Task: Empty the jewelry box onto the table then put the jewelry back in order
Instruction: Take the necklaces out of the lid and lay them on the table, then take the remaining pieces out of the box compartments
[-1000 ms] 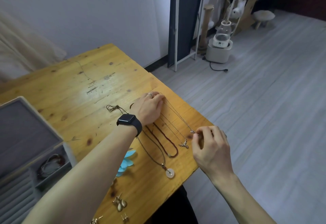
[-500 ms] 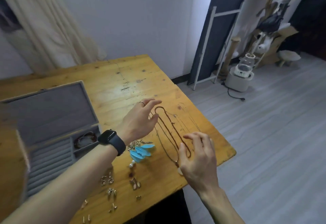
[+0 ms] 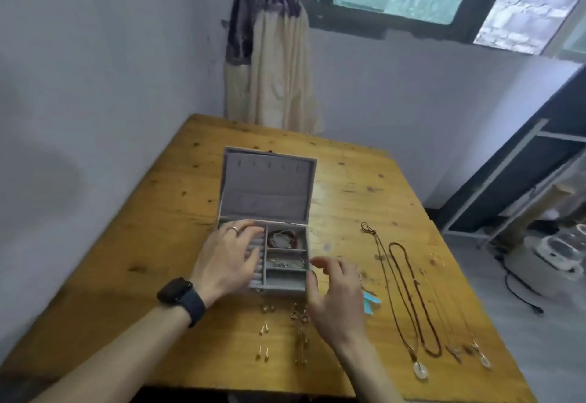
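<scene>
Sitting near the middle of the wooden counter (image 3: 152, 244), the box (image 3: 266, 209) is grey, felt-lined and open, its lid (image 3: 266, 187) tipped back with a row of small hooks along the top and a gathered pocket below. The base holds ring rolls on the left side and three compartments stacked on the right: the far one holds a reddish bracelet (image 3: 283, 239), the middle one some thin silvery pieces (image 3: 287, 263), and the near one looks bare.

The left hand (image 3: 226, 260), with a ring (image 3: 233, 229) on one finger and a black watch (image 3: 180, 299) on the wrist, lies spread over the ring rolls, fingers loose and gripping nothing. The right hand (image 3: 336, 301) hovers just beside the box's near right corner, fingers apart and curled, also holding nothing; motion blur softens its fingertips.

Small gold earrings (image 3: 264, 326) lie in pairs on the counter in front of the box, between the wrists. A bit of blue jewelry (image 3: 371, 302) shows just right of the right hand. Further right, several necklaces are laid out lengthwise side by side: a dark cord with a pale round pendant (image 3: 420, 371), a red-brown beaded strand (image 3: 412, 298), and thinner chains (image 3: 450, 317) too blurred to tell apart.
</scene>
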The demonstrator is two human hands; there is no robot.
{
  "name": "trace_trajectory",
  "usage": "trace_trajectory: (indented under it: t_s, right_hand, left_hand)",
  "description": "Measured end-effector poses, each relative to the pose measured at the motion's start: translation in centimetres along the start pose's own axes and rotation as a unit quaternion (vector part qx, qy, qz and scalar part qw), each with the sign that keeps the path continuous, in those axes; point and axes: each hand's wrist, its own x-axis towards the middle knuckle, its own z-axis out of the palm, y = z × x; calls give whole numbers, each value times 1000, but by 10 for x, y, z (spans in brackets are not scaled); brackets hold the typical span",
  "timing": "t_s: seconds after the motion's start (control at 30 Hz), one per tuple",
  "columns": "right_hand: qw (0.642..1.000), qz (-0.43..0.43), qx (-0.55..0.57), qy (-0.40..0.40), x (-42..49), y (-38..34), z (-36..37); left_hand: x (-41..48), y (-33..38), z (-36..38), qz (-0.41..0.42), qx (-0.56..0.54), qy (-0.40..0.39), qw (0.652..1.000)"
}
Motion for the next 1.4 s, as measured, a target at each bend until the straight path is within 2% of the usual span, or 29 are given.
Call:
trace_trajectory:
  t_s: [0.17, 0.3, 0.47, 0.57, 0.67, 0.77, 0.87, 1.03, 1.13, 1.27, 1.4]
  right_hand:
    - [993, 58, -83, -66, 38, 1, 38]
    - [977, 104, -168, -79, 74, 1, 52]
    - [958, 114, -246, -93, 97, -7, 64]
    - [971, 127, -180, -93, 98, -7, 61]
    - [985, 152, 20, -74, 94, -9, 47]
    - [968, 176, 171, -40, 85, -17, 26]
    - [938, 207, 278, -5, 72, -23, 4]
    - [916, 223, 333, 20, 46, -19, -21]
    - [909, 229, 347, 26, 30, -15, -30]
    - [901, 248, 354, 36, 11, -8, -36]
    - [886, 274, 371, 51, -3, 2, -42]
  left_hand:
    - [-16, -33, 11, -25, -16, -12, 999]
    - [-17, -36, 16, -18, -41, -8, 999]
    - [-17, -42, 18, -14, -26, -18, 999]
    - [-16, -41, 17, -8, 1, -22, 1000]
    - [-16, -40, 12, 3, 39, -37, 999]
    - [-10, -35, 6, 5, 75, -56, 996]
    - [6, -21, -2, 9, 113, -47, 992]
    - [42, 8, -5, 10, 148, -98, 984]
    - [60, 20, -6, 35, 220, -107, 969]
    - [74, 32, -3, 78, 264, -154, 949]
    - [84, 47, -2, 83, 317, -190, 926]
